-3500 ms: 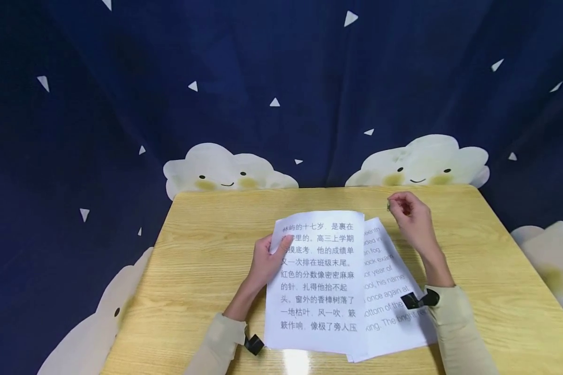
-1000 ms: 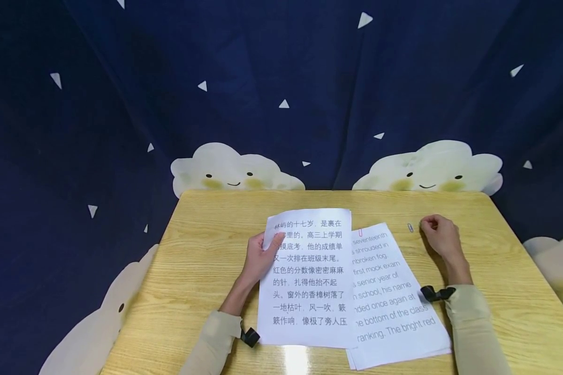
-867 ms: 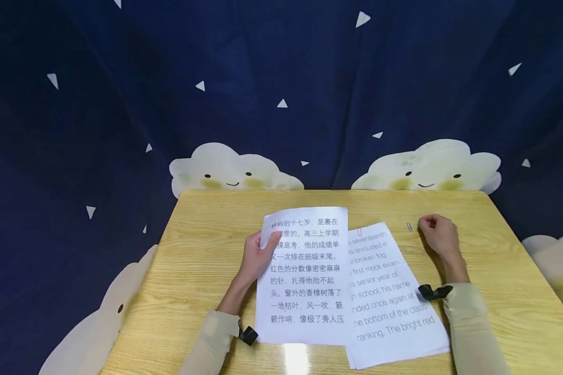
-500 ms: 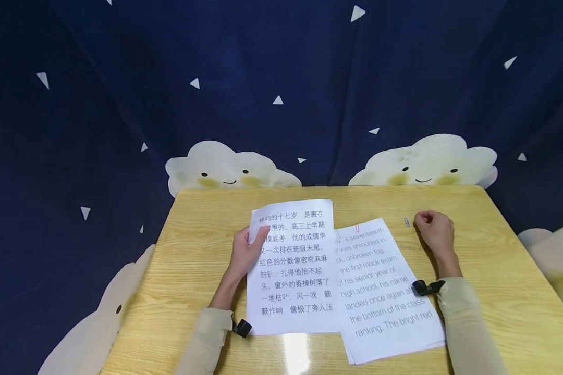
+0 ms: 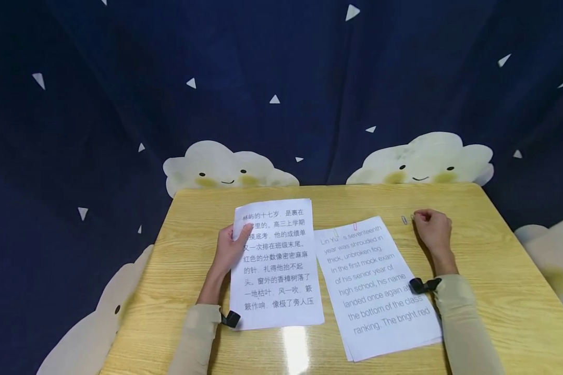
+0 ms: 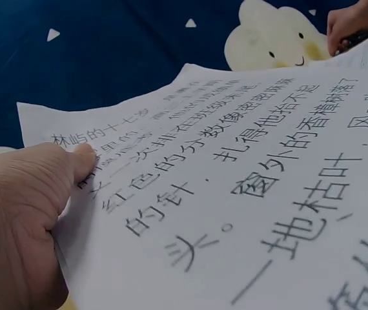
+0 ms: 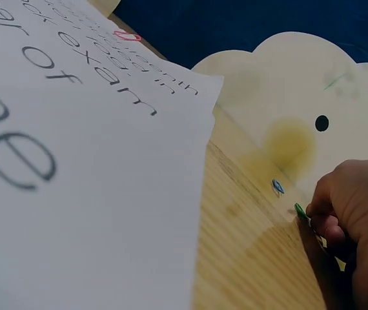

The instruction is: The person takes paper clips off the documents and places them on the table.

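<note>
In the head view my left hand (image 5: 230,247) grips the left edge of a white sheet with Chinese text (image 5: 277,271), thumb on top. The left wrist view shows that sheet raised and slightly bowed; its underside is hidden. My right hand (image 5: 432,229) rests low over the table's right side, fingers curled. In the right wrist view its thumb and forefinger pinch a green paper clip (image 7: 300,211), partly hidden by the fingers. Beside it on the table lies a blue paper clip (image 7: 277,186), apart from the hand.
Sheets with English text (image 5: 380,291) lie tilted between the hands, lower edges slightly uneven. A red paper clip (image 5: 355,226) and a pale paper clip (image 5: 336,233) sit at their top edge. The wooden table (image 5: 192,219) ends at a dark blue curtain (image 5: 281,52).
My left hand has carried the Chinese sheet leftward, uncovering the English sheets and their clips. The right hand has come down to the table beside the blue clip since the earliest frame.
</note>
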Motion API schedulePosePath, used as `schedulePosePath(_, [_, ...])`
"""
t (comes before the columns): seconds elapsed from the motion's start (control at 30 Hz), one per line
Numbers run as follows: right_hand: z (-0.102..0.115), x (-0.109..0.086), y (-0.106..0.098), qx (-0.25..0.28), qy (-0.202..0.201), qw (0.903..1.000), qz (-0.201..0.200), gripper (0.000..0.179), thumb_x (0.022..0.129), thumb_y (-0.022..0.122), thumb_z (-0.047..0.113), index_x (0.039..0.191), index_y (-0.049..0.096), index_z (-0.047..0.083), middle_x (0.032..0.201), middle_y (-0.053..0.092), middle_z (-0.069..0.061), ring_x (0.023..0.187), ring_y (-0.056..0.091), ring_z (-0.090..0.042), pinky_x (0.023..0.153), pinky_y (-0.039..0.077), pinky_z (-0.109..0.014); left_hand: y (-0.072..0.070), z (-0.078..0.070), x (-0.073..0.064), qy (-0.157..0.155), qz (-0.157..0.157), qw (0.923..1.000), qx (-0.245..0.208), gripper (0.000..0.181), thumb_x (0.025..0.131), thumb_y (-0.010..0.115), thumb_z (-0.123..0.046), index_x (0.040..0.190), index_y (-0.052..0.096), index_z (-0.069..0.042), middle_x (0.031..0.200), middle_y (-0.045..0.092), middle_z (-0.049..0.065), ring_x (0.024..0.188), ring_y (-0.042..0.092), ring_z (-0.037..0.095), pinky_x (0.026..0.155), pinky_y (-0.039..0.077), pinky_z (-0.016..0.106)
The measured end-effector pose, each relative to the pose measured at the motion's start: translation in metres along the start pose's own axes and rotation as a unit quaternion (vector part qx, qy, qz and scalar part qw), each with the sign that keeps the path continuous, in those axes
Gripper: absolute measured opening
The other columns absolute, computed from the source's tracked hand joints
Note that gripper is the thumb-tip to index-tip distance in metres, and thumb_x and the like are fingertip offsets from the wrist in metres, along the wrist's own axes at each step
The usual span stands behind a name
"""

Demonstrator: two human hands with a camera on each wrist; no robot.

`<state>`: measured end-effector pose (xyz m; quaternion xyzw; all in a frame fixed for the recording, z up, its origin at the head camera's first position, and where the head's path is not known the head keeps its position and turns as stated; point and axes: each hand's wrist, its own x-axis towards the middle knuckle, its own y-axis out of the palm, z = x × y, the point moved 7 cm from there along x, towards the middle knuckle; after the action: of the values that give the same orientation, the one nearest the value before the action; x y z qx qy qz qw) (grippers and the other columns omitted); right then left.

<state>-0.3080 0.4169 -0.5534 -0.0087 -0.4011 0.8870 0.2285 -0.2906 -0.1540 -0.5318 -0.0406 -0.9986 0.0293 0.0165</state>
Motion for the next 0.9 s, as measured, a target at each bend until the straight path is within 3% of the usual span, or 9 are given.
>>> schedulePosePath(0.2, [0.001,-0.001,0.001,0.003,-0.003,1.0,-0.004,0.032,0.104,0.051,0.014,0.112,0.074,-0.006,0.102,0.072,-0.026,0.084,0.06,-0.031,0.063,0.042,-0.027,-0.005,0.008,0.001,-0.022,0.014,0.9992,0.03,0.039,0.104,0.067,-0.036,0.115,0.072,0.001,0.089,0.076,0.021,0.063,0.073,0.028,0.05,0.062,0.033])
schedulePosePath(0.37, [0.003,-0.003,-0.003,0.013,0.002,0.9999,-0.011,0.034,0.104,0.046,0.015,0.116,0.071,-0.006,0.105,0.069,-0.026,0.09,0.059,-0.033,0.069,0.041,-0.031,-0.007,0.012,0.002,-0.014,0.02,0.9981,0.057,0.035,0.106,0.065,-0.031,0.119,0.071,0.001,0.09,0.075,0.023,0.063,0.071,0.026,0.052,0.06,0.03])
schedulePosePath(0.57, [0.002,-0.007,-0.01,0.031,-0.009,0.999,-0.032,0.032,0.103,0.047,0.012,0.117,0.071,-0.005,0.104,0.068,-0.023,0.083,0.054,-0.021,0.067,0.04,-0.025,-0.01,0.02,0.001,-0.008,0.008,0.997,0.076,0.028,0.106,0.065,-0.023,0.126,0.069,-0.004,0.094,0.075,0.018,0.069,0.069,0.022,0.058,0.059,0.027])
schedulePosePath(0.73, [0.01,-0.013,-0.011,0.037,-0.034,0.9984,-0.026,0.031,0.103,0.048,0.011,0.118,0.07,-0.006,0.104,0.065,-0.023,0.085,0.052,-0.023,0.068,0.04,-0.027,-0.012,0.026,0.001,-0.003,-0.018,0.9916,0.128,0.035,0.104,0.067,-0.019,0.136,0.063,-0.005,0.106,0.073,0.016,0.087,0.069,0.026,0.078,0.06,0.031])
schedulePosePath(0.9, [0.011,-0.02,-0.011,0.042,-0.039,0.9982,-0.017,0.03,0.103,0.049,0.01,0.119,0.068,-0.007,0.107,0.062,-0.024,0.089,0.051,-0.025,0.069,0.039,-0.027,-0.015,0.025,0.007,0.008,-0.037,0.975,0.219,0.053,0.101,0.07,-0.014,0.149,0.048,-0.005,0.131,0.065,0.017,0.122,0.062,0.033,0.11,0.05,0.049])
